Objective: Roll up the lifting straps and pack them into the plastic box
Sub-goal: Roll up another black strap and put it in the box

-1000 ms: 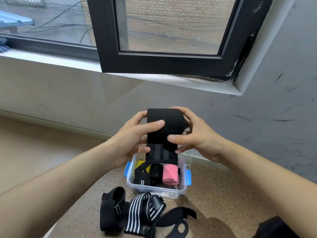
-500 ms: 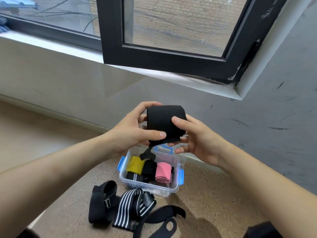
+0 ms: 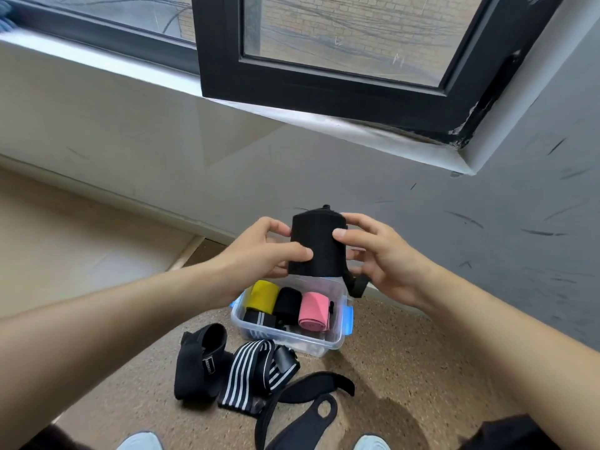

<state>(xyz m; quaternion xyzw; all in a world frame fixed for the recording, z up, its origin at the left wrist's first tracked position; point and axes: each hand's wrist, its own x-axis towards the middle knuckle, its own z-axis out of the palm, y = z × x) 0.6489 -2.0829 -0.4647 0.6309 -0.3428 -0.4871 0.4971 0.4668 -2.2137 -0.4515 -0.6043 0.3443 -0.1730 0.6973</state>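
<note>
I hold a rolled black lifting strap point(image 3: 316, 243) in the air above the clear plastic box point(image 3: 324, 347). My left hand point(image 3: 259, 254) grips the roll's left side, thumb across its front. My right hand point(image 3: 380, 254) holds its right side, and a short loose tail hangs below that hand. Inside the box lie a yellow roll point(image 3: 263, 296), a black roll point(image 3: 287, 303), a pink roll point(image 3: 313, 310) and a striped black roll point(image 3: 259, 319). On the floor in front of the box lie a black strap point(image 3: 198, 362), a black-and-white striped strap point(image 3: 251, 373) and a black looped strap point(image 3: 302, 407).
The box has blue side latches and stands on a speckled brown floor near a grey wall point(image 3: 487, 241). An open black-framed window point(image 3: 341, 89) and a white sill are above. My shoe tips point(image 3: 139, 441) show at the bottom edge.
The hanging length of the black strap has been wound up into the roll; only a short tail is left. The view has tilted downward.
</note>
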